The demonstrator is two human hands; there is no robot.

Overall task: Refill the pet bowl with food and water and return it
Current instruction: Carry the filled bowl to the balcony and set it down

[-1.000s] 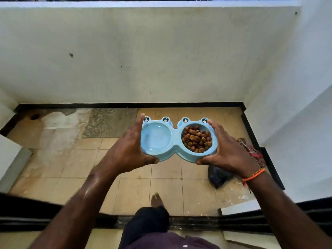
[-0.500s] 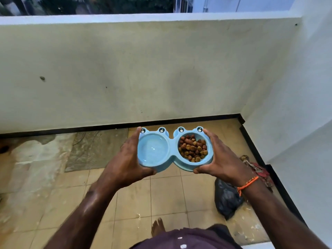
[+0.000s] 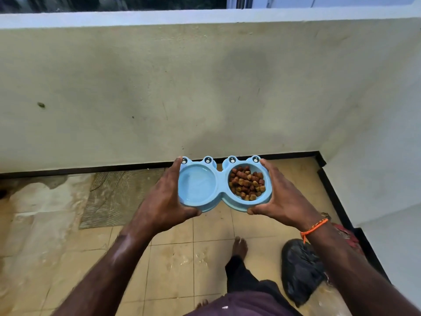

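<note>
Hands (image 3: pixel 166 201) (image 3: pixel 286 201) around pet bowl (image 3: pixel 219 190)

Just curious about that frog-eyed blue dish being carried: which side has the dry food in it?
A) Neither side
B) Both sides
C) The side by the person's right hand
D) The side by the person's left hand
C: the brown kibble fills the compartment of the blue pet bowl next to the right hand; the compartment by the left hand shows no kibble.

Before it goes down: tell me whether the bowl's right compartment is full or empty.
Full: brown kibble heaps in the right compartment of the blue double bowl, held level by the left hand and right hand.
</note>
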